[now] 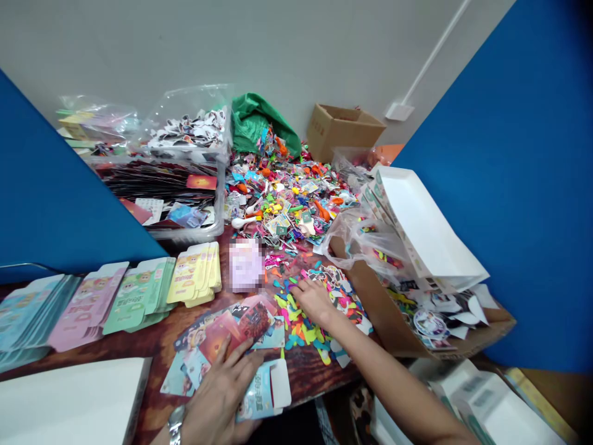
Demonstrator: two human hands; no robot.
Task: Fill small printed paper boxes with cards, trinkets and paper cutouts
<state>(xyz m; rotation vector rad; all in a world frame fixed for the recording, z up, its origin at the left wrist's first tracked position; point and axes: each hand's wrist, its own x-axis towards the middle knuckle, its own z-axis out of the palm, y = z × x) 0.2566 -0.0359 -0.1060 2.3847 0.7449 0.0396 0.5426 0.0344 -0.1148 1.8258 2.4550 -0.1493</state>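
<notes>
My left hand is at the table's near edge, holding a small light-blue flat box with a white flap against the wood; its fingers are curled over the box. Above it lies a fan of picture cards. My right hand reaches forward onto a heap of small bright foam pieces. Its fingers point down into the heap and are partly hidden, so what they hold, if anything, does not show.
Stacks of flat pastel boxes line the left of the wooden table. A clear bin of cards stands behind. A big pile of coloured trinkets, a cardboard box and a tray of stickers lie right.
</notes>
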